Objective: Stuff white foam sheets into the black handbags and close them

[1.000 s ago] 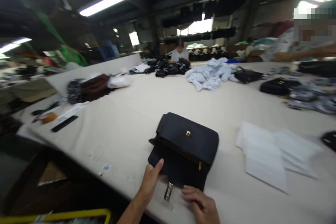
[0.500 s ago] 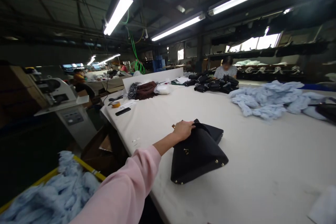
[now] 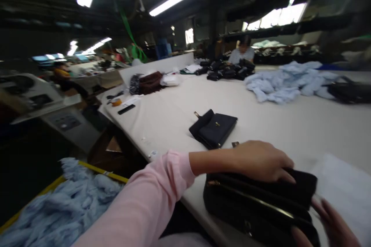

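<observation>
A black handbag (image 3: 252, 204) with gold trim lies on its side at the near edge of the white table (image 3: 179, 112). My left hand (image 3: 261, 160), in a pink sleeve, presses over the bag's top edge with the fingers curled on it. At the lower right, my right hand (image 3: 333, 224) clasps the bag's right end between thumb and fingers. A smaller flat black pouch (image 3: 213, 128) with a gold clasp lies further out on the table, apart from both hands.
White paper sheets (image 3: 344, 189) lie right of the bag. Light blue stuffing (image 3: 286, 81) and a heap of black bags (image 3: 228, 71) sit at the far end, a person behind them. A yellow-rimmed bin (image 3: 58, 200) of blue stuffing stands at my lower left.
The handbag has come from mid-table to the near edge. My right hand is now on it too. The flat pouch stays behind on the table.
</observation>
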The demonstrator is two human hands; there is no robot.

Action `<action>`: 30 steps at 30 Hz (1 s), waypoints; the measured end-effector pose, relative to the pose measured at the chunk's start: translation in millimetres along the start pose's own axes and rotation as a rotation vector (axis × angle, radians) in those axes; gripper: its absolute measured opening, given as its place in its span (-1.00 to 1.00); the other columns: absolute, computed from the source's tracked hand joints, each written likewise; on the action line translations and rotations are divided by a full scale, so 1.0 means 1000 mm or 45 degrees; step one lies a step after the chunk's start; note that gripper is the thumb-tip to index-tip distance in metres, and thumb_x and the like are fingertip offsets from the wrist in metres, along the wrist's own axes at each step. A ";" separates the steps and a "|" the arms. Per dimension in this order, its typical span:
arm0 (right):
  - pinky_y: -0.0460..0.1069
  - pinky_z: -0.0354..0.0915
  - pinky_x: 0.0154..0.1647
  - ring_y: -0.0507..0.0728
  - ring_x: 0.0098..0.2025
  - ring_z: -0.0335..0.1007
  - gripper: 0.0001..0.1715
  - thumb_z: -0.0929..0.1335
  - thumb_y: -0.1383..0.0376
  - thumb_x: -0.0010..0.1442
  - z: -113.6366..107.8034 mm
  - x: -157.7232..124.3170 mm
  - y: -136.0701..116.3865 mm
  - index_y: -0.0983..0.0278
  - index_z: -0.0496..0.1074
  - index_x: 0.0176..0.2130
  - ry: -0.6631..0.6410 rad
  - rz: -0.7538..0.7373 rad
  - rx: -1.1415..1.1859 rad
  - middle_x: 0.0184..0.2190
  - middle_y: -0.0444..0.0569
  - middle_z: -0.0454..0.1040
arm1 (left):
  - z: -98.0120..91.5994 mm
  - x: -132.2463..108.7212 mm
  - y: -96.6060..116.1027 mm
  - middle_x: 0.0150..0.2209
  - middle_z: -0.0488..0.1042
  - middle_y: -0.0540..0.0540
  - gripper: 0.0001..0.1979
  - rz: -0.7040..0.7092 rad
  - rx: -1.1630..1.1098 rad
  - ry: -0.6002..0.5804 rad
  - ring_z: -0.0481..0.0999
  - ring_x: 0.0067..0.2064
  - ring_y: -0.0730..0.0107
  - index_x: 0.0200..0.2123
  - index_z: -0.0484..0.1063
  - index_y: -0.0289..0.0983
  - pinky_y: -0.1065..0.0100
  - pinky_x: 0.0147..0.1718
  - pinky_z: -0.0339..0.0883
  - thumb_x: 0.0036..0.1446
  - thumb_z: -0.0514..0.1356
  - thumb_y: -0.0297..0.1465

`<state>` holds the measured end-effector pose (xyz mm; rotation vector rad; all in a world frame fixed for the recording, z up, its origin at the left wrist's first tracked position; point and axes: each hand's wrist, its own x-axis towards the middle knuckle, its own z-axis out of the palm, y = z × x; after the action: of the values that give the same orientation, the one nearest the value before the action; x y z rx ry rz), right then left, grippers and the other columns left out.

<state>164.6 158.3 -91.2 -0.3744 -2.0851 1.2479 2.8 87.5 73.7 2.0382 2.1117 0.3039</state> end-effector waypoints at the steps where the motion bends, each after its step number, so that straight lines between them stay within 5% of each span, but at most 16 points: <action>1: 0.20 0.35 0.06 0.29 0.13 0.30 -0.36 0.36 0.00 0.20 -0.007 -0.006 -0.005 0.06 0.23 0.20 0.138 0.098 -0.043 0.14 -0.01 0.34 | 0.004 0.009 0.000 -0.36 0.57 -0.04 -0.85 0.055 -0.107 -0.021 0.50 -0.30 0.38 -0.31 0.53 -0.26 0.44 -0.43 0.21 0.18 0.23 -0.30; 3: 0.26 0.22 0.20 0.35 0.19 0.25 -0.11 0.45 0.00 0.06 -0.015 -0.008 -0.013 0.05 0.11 0.28 0.383 0.293 -0.113 0.20 -0.01 0.28 | 0.011 0.025 -0.002 -0.42 0.54 -0.02 -0.85 0.119 -0.297 -0.077 0.49 -0.33 0.43 -0.30 0.55 -0.34 0.48 -0.36 0.22 0.13 0.28 -0.35; 5: 0.28 0.12 0.27 0.32 0.21 0.22 -0.14 0.44 0.07 0.09 -0.019 -0.004 -0.013 0.13 0.11 0.28 0.350 0.356 -0.061 0.21 0.03 0.27 | 0.017 0.034 -0.007 -0.47 0.51 -0.01 -0.82 0.166 -0.368 -0.096 0.46 -0.39 0.43 -0.30 0.57 -0.35 0.46 -0.37 0.22 0.09 0.30 -0.34; 8: 0.22 0.23 0.20 0.27 0.13 0.33 -0.22 0.44 0.12 0.10 -0.024 -0.004 -0.004 0.20 0.17 0.22 0.234 0.474 0.164 0.12 0.07 0.38 | 0.022 0.030 -0.017 -0.40 0.53 -0.05 -0.80 0.153 -0.331 -0.016 0.49 -0.33 0.32 -0.27 0.57 -0.31 0.37 -0.27 0.29 0.05 0.32 -0.33; 10: 0.18 0.31 0.14 0.25 0.07 0.40 -0.20 0.46 0.13 0.07 -0.027 -0.011 0.000 0.22 0.17 0.21 0.180 0.564 0.322 0.06 0.07 0.44 | 0.026 0.018 -0.026 -0.18 0.53 -0.13 -0.73 0.153 -0.200 0.123 0.49 -0.11 0.16 -0.16 0.53 -0.27 0.23 -0.06 0.30 0.04 0.33 -0.33; 13: 0.17 0.31 0.15 0.24 0.07 0.40 -0.12 0.49 0.16 0.04 -0.031 -0.022 -0.001 0.21 0.14 0.24 0.112 0.593 0.458 0.06 0.05 0.45 | 0.040 -0.005 -0.039 0.20 0.26 -0.20 -0.46 0.080 -0.054 0.402 0.22 0.24 0.04 0.10 0.35 -0.19 0.06 0.20 0.11 0.03 0.35 -0.32; 16: 0.16 0.30 0.16 0.23 0.09 0.39 -0.13 0.49 0.17 0.05 -0.033 -0.025 -0.003 0.20 0.15 0.25 0.100 0.568 0.501 0.08 0.04 0.44 | 0.064 -0.030 -0.053 0.28 0.12 -0.21 -0.22 -0.138 -0.104 0.693 0.09 0.31 0.12 0.29 0.04 -0.16 0.09 0.28 0.02 0.06 0.33 -0.34; 21: 0.16 0.32 0.14 0.23 0.08 0.40 -0.12 0.49 0.17 0.05 -0.032 -0.025 0.001 0.19 0.15 0.26 0.121 0.551 0.483 0.08 0.05 0.44 | 0.110 -0.070 -0.068 0.18 0.30 -0.19 -0.21 -0.682 -0.729 0.947 0.36 0.15 0.15 0.28 0.04 -0.14 0.09 0.18 0.21 0.04 0.33 -0.25; 25: 0.19 0.35 0.10 0.24 0.03 0.42 -0.10 0.46 0.16 0.09 -0.028 -0.026 0.002 0.17 0.06 0.29 0.184 0.509 0.371 0.05 0.08 0.44 | 0.134 -0.093 -0.052 -0.11 0.53 -0.22 -0.40 -0.944 -1.687 0.780 0.54 -0.12 0.15 0.08 0.31 -0.34 0.19 -0.09 0.44 0.04 0.29 -0.13; 27: 0.22 0.28 0.16 0.25 0.10 0.36 -0.12 0.46 0.19 0.10 -0.026 -0.026 -0.006 0.15 0.07 0.29 0.375 0.355 0.089 0.10 0.07 0.38 | 0.138 -0.099 -0.038 -0.34 0.55 -0.15 -0.51 -1.061 -1.876 0.699 0.55 -0.32 0.23 -0.14 0.45 -0.39 0.29 -0.28 0.46 0.04 0.28 -0.08; 30: 0.20 0.26 0.15 0.25 0.06 0.33 -0.41 0.47 0.33 0.07 -0.022 -0.027 -0.030 0.11 0.37 0.09 0.639 -0.032 -0.452 -0.01 0.01 0.40 | 0.139 -0.103 -0.023 -0.51 0.49 -0.04 -0.57 -1.151 -1.880 0.805 0.49 -0.46 0.34 -0.32 0.48 -0.37 0.39 -0.43 0.41 -0.02 0.32 -0.08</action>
<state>202.2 143.3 -69.5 -0.7344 -1.8503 0.6696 23.1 -14.0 -66.9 0.1266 1.7165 1.7348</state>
